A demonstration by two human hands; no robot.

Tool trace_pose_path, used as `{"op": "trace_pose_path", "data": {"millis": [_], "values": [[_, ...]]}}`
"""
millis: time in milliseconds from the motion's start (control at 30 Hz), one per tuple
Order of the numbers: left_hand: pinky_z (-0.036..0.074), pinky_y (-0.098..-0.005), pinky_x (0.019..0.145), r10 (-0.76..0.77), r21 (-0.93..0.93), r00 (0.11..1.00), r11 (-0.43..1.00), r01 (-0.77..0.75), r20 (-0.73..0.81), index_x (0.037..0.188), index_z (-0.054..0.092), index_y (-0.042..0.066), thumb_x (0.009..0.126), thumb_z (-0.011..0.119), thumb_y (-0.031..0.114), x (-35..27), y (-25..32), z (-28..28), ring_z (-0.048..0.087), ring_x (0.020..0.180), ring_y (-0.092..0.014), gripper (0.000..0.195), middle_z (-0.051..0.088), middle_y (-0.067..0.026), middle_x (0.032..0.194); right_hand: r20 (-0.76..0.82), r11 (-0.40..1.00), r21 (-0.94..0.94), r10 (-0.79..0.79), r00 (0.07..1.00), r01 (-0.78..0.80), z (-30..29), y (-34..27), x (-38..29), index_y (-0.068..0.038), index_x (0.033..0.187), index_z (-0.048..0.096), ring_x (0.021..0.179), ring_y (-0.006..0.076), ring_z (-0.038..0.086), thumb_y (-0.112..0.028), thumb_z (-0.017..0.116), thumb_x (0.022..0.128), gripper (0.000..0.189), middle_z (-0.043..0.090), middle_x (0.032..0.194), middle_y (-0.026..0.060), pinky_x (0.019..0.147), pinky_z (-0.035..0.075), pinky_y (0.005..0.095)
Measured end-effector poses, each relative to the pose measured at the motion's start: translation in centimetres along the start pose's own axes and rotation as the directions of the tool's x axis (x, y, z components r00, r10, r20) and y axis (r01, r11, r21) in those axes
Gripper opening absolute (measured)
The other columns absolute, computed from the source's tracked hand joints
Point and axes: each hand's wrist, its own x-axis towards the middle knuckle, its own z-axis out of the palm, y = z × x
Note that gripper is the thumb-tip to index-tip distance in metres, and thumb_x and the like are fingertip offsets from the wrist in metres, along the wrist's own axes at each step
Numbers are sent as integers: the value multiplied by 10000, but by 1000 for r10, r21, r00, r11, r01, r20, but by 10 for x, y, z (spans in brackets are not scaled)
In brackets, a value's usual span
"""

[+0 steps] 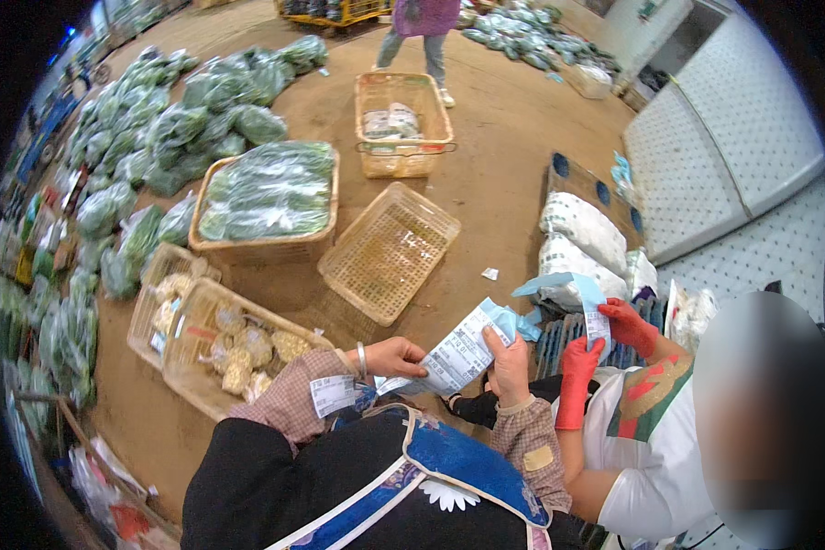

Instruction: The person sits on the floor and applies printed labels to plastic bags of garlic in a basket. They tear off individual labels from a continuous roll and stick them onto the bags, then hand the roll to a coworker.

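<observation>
A strip of printed labels on light blue backing point(457, 350) is stretched between my two hands. My left hand point(390, 359), with a bracelet at the wrist, pinches its left end. The strip's right part is gripped by my right hand point(509, 364), the thumb on top. One printed label point(332, 395) is stuck on my left checked sleeve. At my right a co-worker in red gloves point(581, 375) holds another label strip point(596, 316). Left of my hands, a plastic crate point(199, 392) holds several bags of pale yellowish produce point(247, 347).
An upturned or empty-looking crate point(392, 251) lies ahead, beside a crate of bagged green vegetables point(268, 196). Farther off stands a crate with white bags point(404, 148), near another person point(426, 17). Bagged greens point(172, 130) cover the floor at left; white sacks point(581, 234) lie at right.
</observation>
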Motion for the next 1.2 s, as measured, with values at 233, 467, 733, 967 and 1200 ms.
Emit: {"op": "trace_pose_path", "data": {"millis": [233, 467, 733, 967, 1200], "values": [[431, -215, 684, -3, 56, 999, 998, 0, 48, 966, 585, -11, 802, 565, 111, 9, 16, -31, 512, 743, -54, 206, 607, 0, 823, -97, 997, 53, -55, 994, 60, -3, 3, 15, -9, 951, 547, 782, 103, 561, -74, 537, 820, 146, 592, 904, 35, 695, 447, 241], [382, -222, 530, 19, 234, 998, 972, -31, 55, 813, 598, 13, 784, 584, 160, 10, -1, -47, 449, 575, -49, 150, 520, 19, 597, -100, 991, 108, -69, 993, 80, 3, 4, 24, -12, 1015, 506, 841, 149, 564, -91, 504, 839, 193, 576, 953, 51, 741, 456, 290], [397, -223, 556, 36, 215, 998, 976, -46, 53, 841, 589, 11, 783, 584, 140, -9, -2, -46, 455, 613, -44, 141, 539, 24, 650, -117, 978, 180, -82, 990, 103, -4, 6, 32, -25, 1017, 502, 839, 171, 578, -125, 480, 854, 193, 579, 951, 63, 742, 476, 317], [398, -226, 531, 70, 249, 996, 965, -83, 57, 819, 603, 20, 770, 599, 159, -19, -18, -47, 467, 587, -51, 148, 554, 6, 630, -141, 979, 186, -61, 988, 87, 21, -7, 29, -19, 996, 521, 796, 170, 594, -151, 478, 856, 198, 592, 933, 74, 710, 484, 296], [402, -216, 574, 62, 116, 991, 990, -75, 116, 848, 601, 12, 780, 594, 139, -17, -21, -31, 472, 632, -40, 145, 565, 30, 668, -186, 974, 156, -132, 974, 162, 29, -15, 35, -21, 935, 527, 694, 149, 602, -158, 466, 864, 166, 597, 826, 59, 603, 499, 276]]}}
